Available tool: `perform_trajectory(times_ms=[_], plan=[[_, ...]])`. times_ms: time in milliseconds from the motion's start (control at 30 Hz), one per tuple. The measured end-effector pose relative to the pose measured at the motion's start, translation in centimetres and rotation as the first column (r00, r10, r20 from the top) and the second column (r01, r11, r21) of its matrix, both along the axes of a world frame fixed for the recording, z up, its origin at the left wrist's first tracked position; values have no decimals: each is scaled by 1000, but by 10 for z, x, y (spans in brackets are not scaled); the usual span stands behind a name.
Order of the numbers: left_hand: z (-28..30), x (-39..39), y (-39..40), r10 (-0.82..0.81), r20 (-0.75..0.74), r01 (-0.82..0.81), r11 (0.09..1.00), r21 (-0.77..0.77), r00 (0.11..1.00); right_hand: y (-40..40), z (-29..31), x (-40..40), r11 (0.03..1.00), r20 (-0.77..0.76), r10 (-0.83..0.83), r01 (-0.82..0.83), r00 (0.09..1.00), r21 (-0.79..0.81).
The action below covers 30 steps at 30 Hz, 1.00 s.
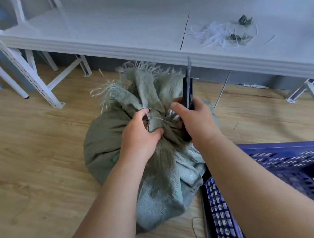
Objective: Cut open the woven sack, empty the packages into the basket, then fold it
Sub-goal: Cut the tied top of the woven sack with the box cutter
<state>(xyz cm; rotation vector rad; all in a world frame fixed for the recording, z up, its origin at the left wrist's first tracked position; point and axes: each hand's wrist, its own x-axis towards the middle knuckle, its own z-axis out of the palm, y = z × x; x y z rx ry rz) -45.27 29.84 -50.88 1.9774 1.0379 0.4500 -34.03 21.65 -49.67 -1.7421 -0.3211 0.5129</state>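
Tied sack on the floor, knife at its neck

The green woven sack sits on the wood floor beside the blue basket; left hand pinches its tied neck, right hand grips a utility knife, blade up. No readable writing.

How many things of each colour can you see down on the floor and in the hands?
Green: 1, the woven sack
Blue: 1, the basket
Dark: 1, the utility knife in the right hand
Total: 3
The left hand grips the sack's tied neck.
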Motion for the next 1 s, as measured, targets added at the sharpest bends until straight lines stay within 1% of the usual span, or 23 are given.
perform_trajectory(times_ms=[33, 100, 133, 200, 233, 267, 333, 367, 400, 433, 467, 500, 533, 567, 600, 633, 667, 700, 733, 800, 900, 1000], plan=[[0, 0, 0, 11, 7, -11, 1000, -12, 1000, -4, -3, -2, 996, 73, 28, -22, 997, -88], [-3, 2, -1, 24, 30, -23, 999, -29, 999, -10, -5, -7, 964, 138, 145, -108, 980, -243], [-5, 3, -2, 37, 51, -35, 999, -38, 998, -11, -5, -9, 946, 146, 188, -139, 971, -293], [-5, 4, -4, 85, 125, -73, 993, -97, 988, -13, -3, -11, 926, 143, 234, -175, 962, -334], [-3, 4, -6, 110, 177, -86, 986, -140, 978, -14, 0, -12, 928, 143, 242, -186, 960, -323], [0, 3, -8, 132, 250, -85, 978, -191, 959, -15, 5, -12, 944, 141, 234, -190, 962, -271], [13, 3, -11, 158, 424, -38, 960, -277, 892, -18, 18, -11, 985, 137, 164, -155, 977, -74], [21, 3, -13, 156, 482, -11, 957, -290, 862, -19, 26, -11, 991, 141, 126, -130, 982, 21], [26, 3, -14, 143, 507, 10, 958, -287, 850, -19, 32, -10, 991, 155, 104, -116, 982, 68], [27, 4, -15, 120, 492, 16, 965, -263, 862, -20, 36, -10, 992, 177, 96, -109, 979, 66], [26, 3, -17, 92, 425, -2, 978, -207, 901, -20, 36, -10, 994, 188, 94, -102, 978, 34], [25, 3, -19, 69, 319, -40, 994, -97, 945, -21, 34, -10, 996, 182, 91, -91, 979, -7], [26, 1, -21, 75, 211, -92, 993, 70, 975, -23, 31, -11, 996, 155, 86, -82, 984, -35], [29, -1, -23, 93, 182, -138, 958, 250, 979, -24, 28, -12, 996, 120, 85, -80, 989, -49], [34, -2, -25, 62, 242, -160, 898, 409, 968, -25, 26, -12, 995, 87, 92, -87, 992, -51], [40, -2, -25, -36, 300, -129, 848, 513, 953, -27, 25, -11, 994, 59, 104, -102, 993, -36], [44, -1, -26, -156, 308, -52, 818, 572, 939, -28, 26, -10, 993, 39, 116, -116, 992, -12], [46, 0, -27, -242, 278, 34, 809, 587, 930, -29, 27, -10, 992, 25, 129, -129, 991, 11], [43, 1, -27, -271, 238, 96, 822, 561, 933, -30, 28, -10, 990, 9, 138, -138, 990, 28], [35, 1, -26, -236, 181, 123, 868, 482, 955, -31, 27, -10, 989, -26, 142, -141, 989, 47], [29, -1, -27, -174, 108, 109, 888, 446, 979, -33, 21, -10, 994, -51, 106, -103, 993, 43], [30, -2, -28, -120, -66, 136, 906, 400, 991, -37, 18, -8, 995, -44, 93, -91, 995, 38]])
